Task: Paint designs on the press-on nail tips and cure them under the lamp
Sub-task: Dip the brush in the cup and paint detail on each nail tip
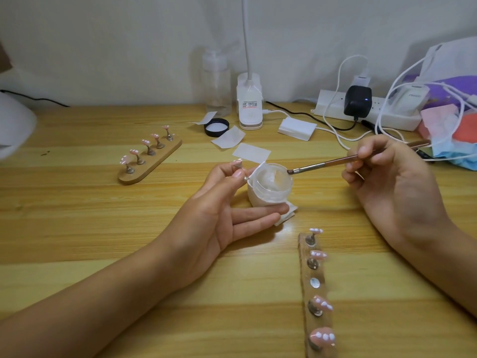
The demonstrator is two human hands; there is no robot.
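Observation:
My left hand point(222, 210) pinches a pink nail tip on its small metal stand point(238, 166) between thumb and forefinger, while its lower fingers lie straight against a paper-wrapped gel jar point(269, 187). My right hand point(387, 177) grips a brown brush point(333, 162), whose bristle tip touches the jar's right rim. A wooden holder point(313, 293) near the front carries several painted pink tips and has one bare magnet. A second wooden holder point(151, 157) with several tips lies to the left.
A black jar lid point(216, 127), paper wipes point(251, 152), a clear pump bottle point(218, 83) and a white clip lamp base point(249, 107) stand behind the jar. A power strip point(361, 109) with cables, a white pad stack point(296, 129) and cloths crowd the back right. A white curing lamp point(14, 125) sits at the left edge.

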